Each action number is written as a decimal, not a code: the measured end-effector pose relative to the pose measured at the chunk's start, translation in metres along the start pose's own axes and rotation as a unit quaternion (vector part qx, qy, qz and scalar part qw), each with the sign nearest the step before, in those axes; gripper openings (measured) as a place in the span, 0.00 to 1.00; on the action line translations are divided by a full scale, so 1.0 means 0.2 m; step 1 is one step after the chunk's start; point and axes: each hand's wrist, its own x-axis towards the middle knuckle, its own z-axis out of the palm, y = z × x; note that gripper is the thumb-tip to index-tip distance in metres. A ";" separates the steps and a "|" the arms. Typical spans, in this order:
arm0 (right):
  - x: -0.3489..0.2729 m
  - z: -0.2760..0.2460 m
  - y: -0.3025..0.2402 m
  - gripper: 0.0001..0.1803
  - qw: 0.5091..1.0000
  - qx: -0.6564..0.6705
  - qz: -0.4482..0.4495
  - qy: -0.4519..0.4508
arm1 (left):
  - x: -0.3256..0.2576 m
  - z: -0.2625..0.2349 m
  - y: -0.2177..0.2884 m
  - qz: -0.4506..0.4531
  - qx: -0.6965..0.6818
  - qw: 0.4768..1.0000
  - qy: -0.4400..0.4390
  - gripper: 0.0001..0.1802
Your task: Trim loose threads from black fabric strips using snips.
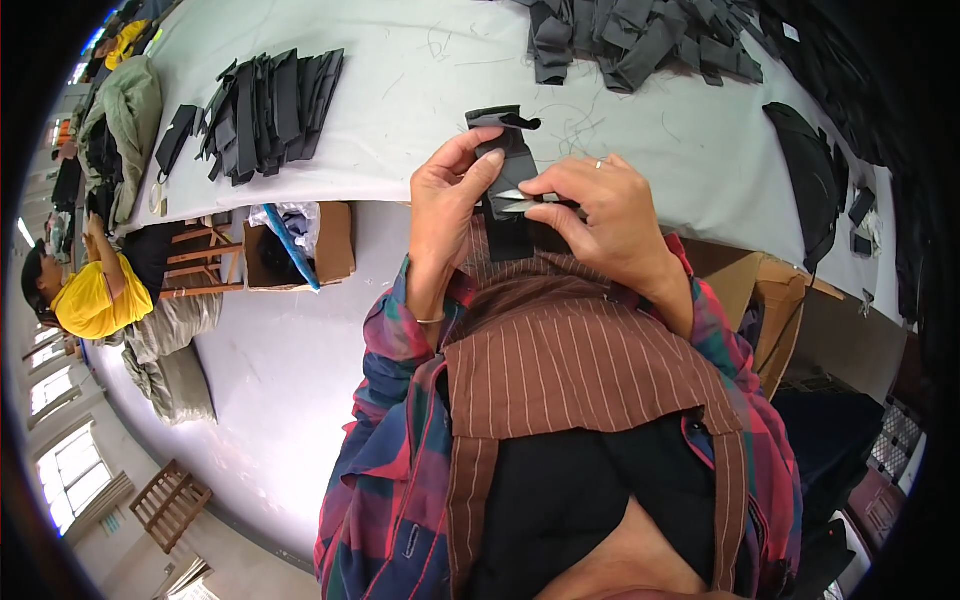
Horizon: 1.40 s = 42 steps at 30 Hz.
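Note:
A dark grey-black fabric strip (518, 165) is held up at the near edge of the table, its top end folded over. My left hand (443, 200) pinches it between thumb and fingers near the top. My right hand (610, 210) is closed around small thread snips (514, 200), whose silver blades lie against the strip's right edge. The handles are mostly hidden by the fingers. Below the blades, the strip's lower end hangs in front of my brown striped apron (590, 360).
A row of dark strips (268, 115) lies left on the white-covered table (400, 110); a loose pile (640, 45) sits far right. Thread scraps are scattered between. A black curved piece (805, 175) rests right. Below left stands a cardboard box (337, 240). A person in yellow (105, 298) works beyond.

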 end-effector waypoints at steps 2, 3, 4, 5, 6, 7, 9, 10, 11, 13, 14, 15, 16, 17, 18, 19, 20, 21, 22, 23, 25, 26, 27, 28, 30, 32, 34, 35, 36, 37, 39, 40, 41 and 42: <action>0.00 0.01 -0.01 0.08 1.000 -0.015 -0.010 -0.009 | 0.00 0.00 -0.01 0.007 0.014 1.000 0.001 0.14; 0.00 0.01 0.00 0.08 0.999 -0.027 -0.022 -0.009 | 0.00 0.00 -0.01 0.007 0.014 1.000 0.002 0.14; 0.00 0.01 0.00 0.07 0.999 -0.039 -0.034 -0.009 | 0.00 0.00 -0.01 0.011 0.020 1.000 0.002 0.15; 0.01 0.01 -0.01 0.07 0.999 -0.039 -0.035 -0.010 | 0.00 0.01 -0.01 0.015 0.027 1.000 0.001 0.15; 0.01 0.01 -0.01 0.07 0.998 -0.049 -0.044 -0.010 | 0.00 0.00 -0.01 0.015 0.026 1.000 0.002 0.15; 0.01 0.01 -0.01 0.07 0.997 -0.059 -0.053 -0.010 | 0.00 0.00 -0.01 0.008 0.023 1.000 0.000 0.14; 0.01 0.01 0.00 0.07 0.996 -0.066 -0.061 -0.016 | 0.00 0.00 -0.02 0.001 0.020 1.000 -0.002 0.14; 0.01 0.00 0.01 0.07 0.995 -0.072 -0.068 -0.021 | 0.00 -0.01 -0.03 -0.004 0.017 1.000 -0.003 0.14; 0.01 0.00 0.01 0.07 0.995 -0.072 -0.069 -0.022 | 0.00 -0.02 -0.03 -0.010 0.014 1.000 -0.005 0.14; 0.01 -0.02 0.02 0.06 0.998 -0.037 -0.058 -0.004 | -0.01 -0.02 -0.03 -0.023 0.004 1.000 -0.007 0.16; 0.01 -0.03 0.03 0.06 0.998 -0.037 -0.057 -0.004 | -0.01 -0.03 -0.02 -0.035 -0.005 0.999 -0.009 0.18; 0.00 -0.04 0.04 0.06 1.000 0.001 -0.016 0.020 | -0.02 -0.03 -0.01 -0.036 -0.005 0.999 -0.010 0.18; 0.01 -0.04 0.05 0.06 0.998 0.038 0.026 0.044 | -0.02 -0.03 0.00 -0.035 -0.001 0.999 -0.024 0.20; 0.01 -0.05 0.06 0.06 0.998 0.038 0.027 0.044 | -0.03 -0.03 0.00 -0.033 0.003 0.999 -0.038 0.22; 0.01 -0.05 0.06 0.06 0.996 0.044 0.055 0.049 | -0.04 -0.03 0.00 -0.034 0.004 0.999 -0.038 0.22; 0.02 -0.05 0.06 0.06 0.994 0.050 0.082 0.054 | -0.04 -0.03 0.01 -0.038 0.005 0.998 -0.048 0.24; 0.02 -0.04 0.07 0.06 0.994 0.050 0.083 0.055 | -0.05 -0.03 0.01 -0.043 0.007 0.997 -0.057 0.25; 0.02 -0.03 0.08 0.07 0.993 0.057 0.095 0.042 | -0.05 -0.03 0.00 -0.043 0.007 0.997 -0.057 0.25; 0.01 -0.02 0.08 0.08 0.992 0.063 0.106 0.029 | -0.05 -0.03 0.00 -0.039 0.008 0.997 -0.061 0.25; 0.01 0.00 0.09 0.08 0.992 0.063 0.107 0.030 | -0.05 -0.02 -0.01 -0.036 0.008 0.997 -0.066 0.25; 0.01 0.02 0.08 0.08 0.991 0.061 0.118 0.027 | -0.05 -0.03 -0.02 -0.032 0.017 0.997 -0.068 0.25; 0.02 0.02 0.08 0.08 0.991 0.061 0.118 0.027 | -0.05 -0.03 -0.02 -0.028 0.025 0.997 -0.071 0.25; 0.02 0.03 0.07 0.08 0.992 0.047 0.109 0.032 | -0.05 -0.03 -0.02 -0.028 0.025 0.997 -0.071 0.25; 0.02 0.03 0.07 0.07 0.994 0.033 0.101 0.036 | -0.05 -0.03 -0.01 -0.030 0.024 0.997 -0.072 0.25; 0.02 0.04 0.07 0.07 0.995 0.019 0.086 0.045 | -0.06 -0.03 -0.01 -0.031 0.022 0.997 -0.074 0.25; 0.03 0.05 0.07 0.07 0.996 0.006 0.072 0.054 | -0.06 -0.03 -0.01 -0.047 0.020 0.994 -0.092 0.25; 0.03 0.05 0.07 0.06 0.997 -0.004 0.039 0.069 | -0.06 -0.03 0.00 -0.048 0.039 0.993 -0.102 0.25; 0.03 0.05 0.07 0.06 0.997 -0.004 0.039 0.069 | -0.06 -0.02 0.00 -0.049 0.057 0.991 -0.112 0.25; 0.03 0.05 0.07 0.06 0.997 -0.013 0.032 0.068 | -0.06 -0.03 0.00 -0.049 0.057 0.991 -0.111 0.25; 0.03 0.05 0.07 0.06 0.997 -0.022 0.025 0.067 | -0.06 -0.03 -0.01 -0.046 0.058 0.990 -0.117 0.25; 0.03 0.05 0.08 0.06 0.997 -0.028 0.019 0.064 | -0.06 -0.03 -0.01 -0.043 0.058 0.990 -0.123 0.25; 0.03 0.05 0.08 0.06 0.997 -0.034 0.014 0.061 | -0.06 -0.03 -0.01 -0.041 0.060 0.990 -0.124 0.26; 0.03 0.05 0.08 0.06 0.997 -0.034 0.014 0.061 | -0.06 -0.03 -0.01 -0.039 0.061 0.989 -0.125 0.26; 0.03 0.05 0.08 0.06 0.998 -0.031 0.017 0.051 | -0.06 -0.03 -0.01 -0.039 0.061 0.990 -0.125 0.26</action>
